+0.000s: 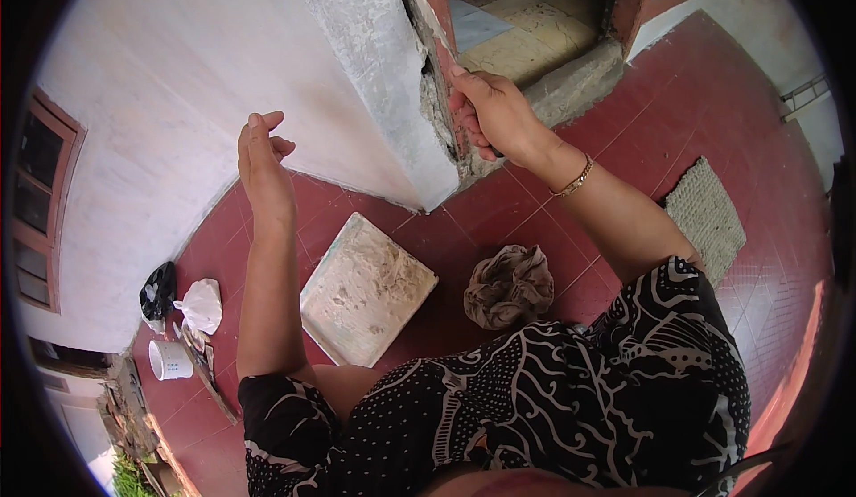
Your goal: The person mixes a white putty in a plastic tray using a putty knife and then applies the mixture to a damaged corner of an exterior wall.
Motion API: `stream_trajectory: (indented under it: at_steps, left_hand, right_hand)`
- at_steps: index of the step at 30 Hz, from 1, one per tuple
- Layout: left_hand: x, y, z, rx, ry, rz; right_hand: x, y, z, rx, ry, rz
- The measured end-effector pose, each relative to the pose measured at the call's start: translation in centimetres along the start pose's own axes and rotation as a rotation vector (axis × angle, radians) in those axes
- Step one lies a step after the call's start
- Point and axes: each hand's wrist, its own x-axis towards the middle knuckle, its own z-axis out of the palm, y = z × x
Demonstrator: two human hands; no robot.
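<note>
My left hand [266,163] is raised in front of the white wall [183,96], empty, its fingers loosely bent and apart. My right hand [499,118] is at the cracked, broken edge [430,73] of the plastered wall beside the reddish doorframe [432,2]; its fingers are curled round something dark, mostly hidden, that I cannot make out. Below, on the red tiles, lie a square tray [366,287] coated with pale, crusty material and a crumpled brown cloth or bag [506,285].
A black bag [158,296], a white bag [201,305], a white tub [170,360] and long tools [210,381] sit at the left. A woven mat [704,207] lies right. The doorway has a raised concrete sill [584,82]. A window [40,198] is far left.
</note>
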Motion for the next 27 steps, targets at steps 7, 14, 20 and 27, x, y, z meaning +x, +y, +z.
stream_trajectory:
  at_steps: [7,14,20,27]
  left_hand:
    - [-0.4,0.9,1.9,0.032,-0.009,0.016]
    - [0.1,0.7,1.4,0.017,0.001,-0.003]
    - [-0.1,2.8,0.5,-0.027,-0.027,0.02]
    - [0.3,4.4,-3.2,0.009,-0.002,0.01]
  right_hand:
    - [3.4,0.3,1.5,0.07,0.109,-0.148]
    - [0.2,-0.9,1.4,-0.014,0.101,-0.251]
    - [2.8,-8.6,1.8,0.089,0.051,-0.286]
    - [3.5,-8.9,3.1,0.089,-0.02,-0.112]
